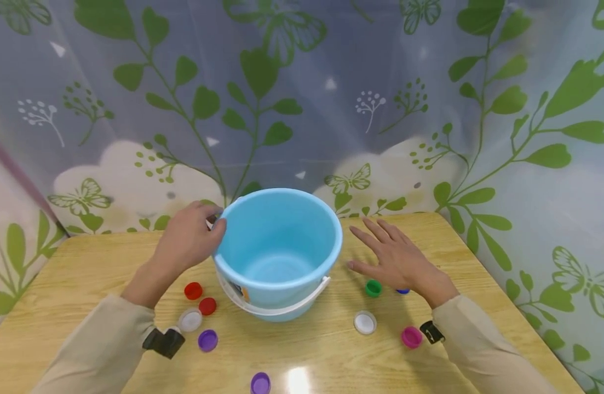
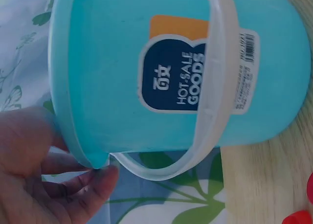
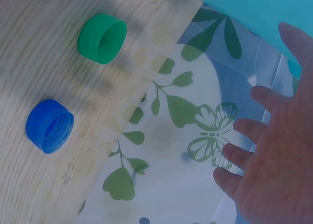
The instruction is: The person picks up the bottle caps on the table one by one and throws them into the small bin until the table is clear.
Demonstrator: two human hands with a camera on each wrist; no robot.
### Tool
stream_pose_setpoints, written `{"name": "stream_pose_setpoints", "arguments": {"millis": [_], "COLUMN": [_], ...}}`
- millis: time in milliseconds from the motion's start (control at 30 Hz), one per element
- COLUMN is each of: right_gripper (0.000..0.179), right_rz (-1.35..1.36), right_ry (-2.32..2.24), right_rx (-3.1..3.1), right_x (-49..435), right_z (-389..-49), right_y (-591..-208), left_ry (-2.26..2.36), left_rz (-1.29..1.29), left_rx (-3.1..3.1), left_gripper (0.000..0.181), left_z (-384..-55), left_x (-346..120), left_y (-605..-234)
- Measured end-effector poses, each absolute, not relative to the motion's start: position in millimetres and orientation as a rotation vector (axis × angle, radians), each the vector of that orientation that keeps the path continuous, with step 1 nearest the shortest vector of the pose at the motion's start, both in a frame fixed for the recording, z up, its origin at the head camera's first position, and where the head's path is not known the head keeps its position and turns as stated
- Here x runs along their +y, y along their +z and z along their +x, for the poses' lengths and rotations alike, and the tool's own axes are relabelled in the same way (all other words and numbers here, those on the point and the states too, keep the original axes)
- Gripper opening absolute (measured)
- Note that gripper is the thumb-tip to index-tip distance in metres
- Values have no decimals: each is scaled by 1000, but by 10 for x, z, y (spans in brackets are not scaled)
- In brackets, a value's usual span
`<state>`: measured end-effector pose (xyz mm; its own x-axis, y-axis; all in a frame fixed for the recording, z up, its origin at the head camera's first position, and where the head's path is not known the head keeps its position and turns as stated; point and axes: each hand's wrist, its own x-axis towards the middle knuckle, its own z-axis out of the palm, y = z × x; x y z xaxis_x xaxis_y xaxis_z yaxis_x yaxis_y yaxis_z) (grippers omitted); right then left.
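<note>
A light blue plastic bucket (image 1: 277, 295) with a white handle (image 1: 292, 312) stands on the wooden table, its inside bare. My left hand (image 1: 190, 235) grips the left side of its rim, thumb on the near side and fingers beyond the edge. In the left wrist view, the bucket's label (image 2: 171, 82) faces the camera, and the fingers (image 2: 98, 190) curl under the rim. To the right of the bucket, my right hand (image 1: 395, 254) hovers with fingers spread, apart from it and holding nothing. Below that hand lie a green bottle cap (image 3: 102, 38) and a blue bottle cap (image 3: 49, 126).
Left of the bucket lie two red caps (image 1: 193, 290), a white cap (image 1: 190, 320) and a purple cap (image 1: 207, 340). Another purple cap (image 1: 260, 383) is near the front. A white cap (image 1: 365, 323) and a pink cap (image 1: 411, 337) lie right. A leaf-patterned curtain (image 1: 302, 137) hangs behind the table (image 1: 321, 355).
</note>
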<state>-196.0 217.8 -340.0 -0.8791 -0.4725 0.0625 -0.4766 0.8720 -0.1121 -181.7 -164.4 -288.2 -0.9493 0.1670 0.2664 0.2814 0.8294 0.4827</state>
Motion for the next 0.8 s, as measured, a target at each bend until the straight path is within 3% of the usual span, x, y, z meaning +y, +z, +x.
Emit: {"name": "stream_pose_setpoints", "arguments": {"millis": [233, 800], "right_gripper": [78, 79], "right_rz": [760, 705], "right_ry": [199, 219], "right_rx": [-2997, -3044], "right_x": [2225, 2534], "right_z": [-1967, -1998], "right_y": [-3404, -3451], "left_ry": [-1219, -2278], "left_rz": [-284, -67], "left_rx": [-2908, -2745], "left_gripper": [37, 58], "left_z": [-1877, -2015], "left_x": [-1713, -1897], "left_y": [-2833, -2906]}}
